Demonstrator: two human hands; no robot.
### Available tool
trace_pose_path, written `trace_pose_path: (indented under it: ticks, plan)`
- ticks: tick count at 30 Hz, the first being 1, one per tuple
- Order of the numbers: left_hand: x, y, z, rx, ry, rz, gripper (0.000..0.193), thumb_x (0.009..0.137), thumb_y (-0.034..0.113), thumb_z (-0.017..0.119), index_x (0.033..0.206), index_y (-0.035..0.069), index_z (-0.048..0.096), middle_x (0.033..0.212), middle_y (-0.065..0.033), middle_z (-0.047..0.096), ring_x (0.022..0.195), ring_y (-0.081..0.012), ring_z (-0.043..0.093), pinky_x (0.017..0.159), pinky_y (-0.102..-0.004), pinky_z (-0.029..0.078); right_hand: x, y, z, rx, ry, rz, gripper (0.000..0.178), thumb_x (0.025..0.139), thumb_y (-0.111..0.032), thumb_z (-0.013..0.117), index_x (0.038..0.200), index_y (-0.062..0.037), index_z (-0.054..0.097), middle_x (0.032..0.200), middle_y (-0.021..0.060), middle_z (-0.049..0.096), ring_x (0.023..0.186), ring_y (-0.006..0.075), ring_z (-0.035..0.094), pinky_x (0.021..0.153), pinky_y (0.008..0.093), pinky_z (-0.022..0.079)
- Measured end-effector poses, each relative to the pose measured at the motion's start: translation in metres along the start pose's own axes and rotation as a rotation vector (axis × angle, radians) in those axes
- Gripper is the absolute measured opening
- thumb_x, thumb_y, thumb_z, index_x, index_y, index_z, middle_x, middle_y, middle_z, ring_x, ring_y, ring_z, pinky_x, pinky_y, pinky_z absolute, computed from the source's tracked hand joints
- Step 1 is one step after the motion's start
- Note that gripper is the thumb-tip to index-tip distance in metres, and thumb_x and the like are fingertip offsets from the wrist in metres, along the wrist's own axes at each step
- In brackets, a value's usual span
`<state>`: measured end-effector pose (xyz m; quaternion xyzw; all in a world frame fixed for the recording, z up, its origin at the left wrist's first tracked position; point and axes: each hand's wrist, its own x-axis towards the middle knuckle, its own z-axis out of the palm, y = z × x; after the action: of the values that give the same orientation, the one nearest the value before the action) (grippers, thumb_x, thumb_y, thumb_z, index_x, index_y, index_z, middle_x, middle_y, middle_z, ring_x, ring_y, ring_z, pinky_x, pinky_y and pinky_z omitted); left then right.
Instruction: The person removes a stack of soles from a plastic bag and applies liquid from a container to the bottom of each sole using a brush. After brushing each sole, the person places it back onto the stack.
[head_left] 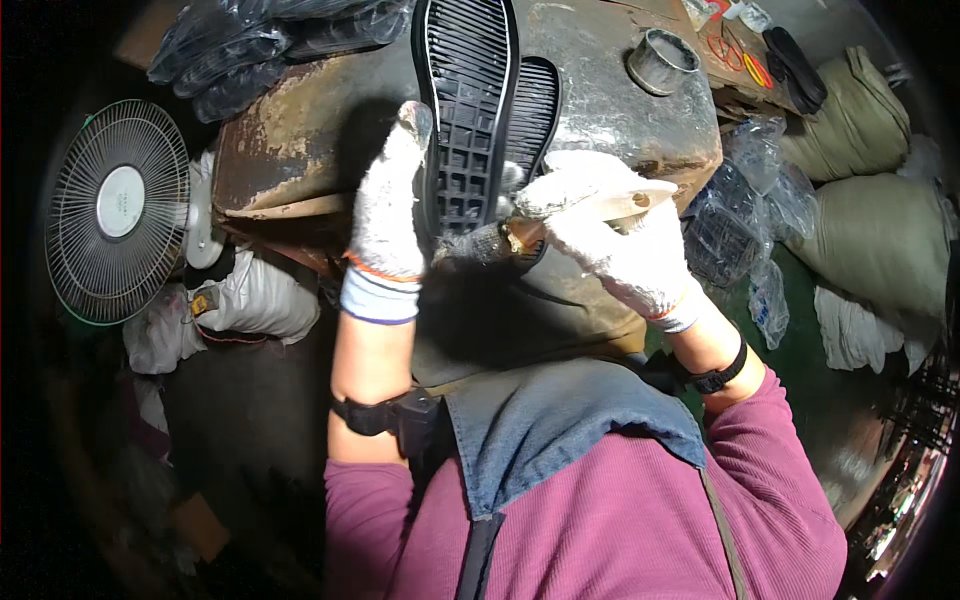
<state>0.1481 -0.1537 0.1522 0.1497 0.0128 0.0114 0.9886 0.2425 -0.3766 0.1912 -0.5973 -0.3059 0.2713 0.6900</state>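
Observation:
My left hand [388, 210], in a white knit glove, grips a black shoe sole [468, 110] by its left edge. The sole stands up with its ribbed, gridded face toward me. Behind it, partly hidden, is a second black sole [534, 105]; whether a hand touches it I cannot tell. My right hand [625, 235], gloved too, is closed around a brush with a pale wooden handle [648, 200]. Its dark, crusted bristle end [478, 246] lies at the lower end of the front sole; contact is unclear.
A worn, stained work surface [300, 140] lies beneath, bearing a round metal tin [662, 62]. Plastic-wrapped dark items [270, 45] sit far left, above a fan [120, 200]. Scissors [735, 55] lie far right, near clear plastic bags [745, 200] and green sacks [880, 230].

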Motion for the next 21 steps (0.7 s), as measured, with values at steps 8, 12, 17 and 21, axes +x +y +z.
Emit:
trace_pose_path:
  ticks: [8,12,17,21]
  plan:
    - [-0.024,0.005,0.000,1.540,0.306,0.366,0.048,0.110,0.035,0.052,0.148,0.007,0.051,0.129,-0.0147,0.069,0.103,-0.0310,0.074,0.079,-0.0439,0.066,0.049,-0.024,-0.021,-0.504,-0.046,-0.387,0.016,0.088,0.006,0.074,0.102,-0.0025,0.077,0.100,0.0057,0.078,0.092,0.0122,0.074,0.083,0.0263,0.059]
    - [-0.017,-0.004,0.025,0.559,0.274,-0.008,0.047,0.110,0.037,0.050,0.145,0.004,0.050,0.124,-0.0221,0.069,0.094,-0.0383,0.075,0.071,-0.0457,0.067,0.098,-0.003,-0.068,-0.841,0.140,-0.693,0.014,0.087,-0.017,0.081,0.100,-0.0120,0.079,0.086,0.0065,0.077,0.077,0.0209,0.075,0.071,0.0308,0.058]
    - [-0.025,-0.007,0.008,0.126,0.207,-0.215,0.060,0.112,0.051,0.036,0.142,0.002,0.052,0.122,-0.0243,0.070,0.096,-0.0423,0.075,0.071,-0.0585,0.066,0.099,-0.023,-0.059,-1.328,0.048,-0.770,0.013,0.086,-0.025,0.080,0.095,-0.0167,0.080,0.090,0.0042,0.077,0.080,0.0260,0.073,0.077,0.0357,0.058]
    - [-0.030,-0.018,0.009,0.055,0.222,-0.139,0.068,0.111,0.054,0.035,0.145,-0.002,0.049,0.127,-0.0275,0.067,0.100,-0.0505,0.072,0.077,-0.0693,0.061,0.116,-0.019,-0.068,-1.183,0.129,-0.947,0.010,0.083,-0.022,0.081,0.092,-0.0192,0.080,0.089,0.0005,0.077,0.085,0.0258,0.072,0.095,0.0384,0.052]
